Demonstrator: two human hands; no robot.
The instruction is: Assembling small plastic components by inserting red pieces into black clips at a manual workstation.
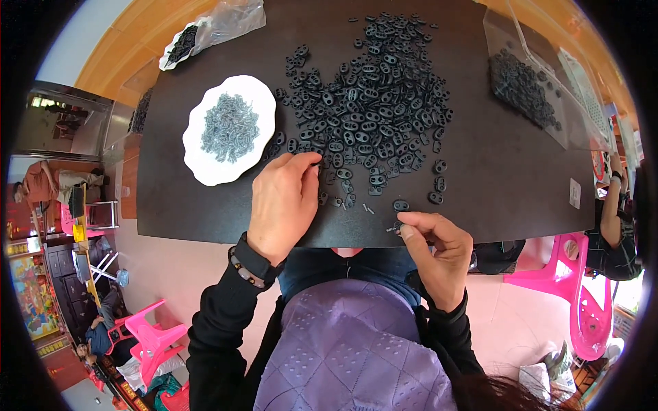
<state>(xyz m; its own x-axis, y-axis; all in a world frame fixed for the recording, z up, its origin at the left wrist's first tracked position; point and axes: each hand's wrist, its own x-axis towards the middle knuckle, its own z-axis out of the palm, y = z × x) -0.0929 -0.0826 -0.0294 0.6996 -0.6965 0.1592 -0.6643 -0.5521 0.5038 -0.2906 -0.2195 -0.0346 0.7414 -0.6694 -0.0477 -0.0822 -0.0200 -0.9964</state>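
1. Pinching a tiny metal spring [391,229] between the thumb and index finger of the right hand [442,257], right of centre in the lower half of the frame, by the near edge of the surface [521,205].
2. Holding the left hand [284,195] at the lower left of the pile [377,103] of black pieces, near mid-frame, bending thumb and index finger toward each other; not being able to tell whether gripping a piece.
3. Having a loose piece [401,205] lying just above the right fingertips, and small pins [369,209] lying between the hands.
4. Facing the pile, spreading over the upper middle, and a white plate [195,164] carrying heaped springs [232,127] at upper left.
5. Seeing a clear box [500,34] holding more pieces at upper right, and a dish [171,48] touching a plastic bag [236,24] at the top left.
6. Wearing a purple apron [349,335], bottom centre.
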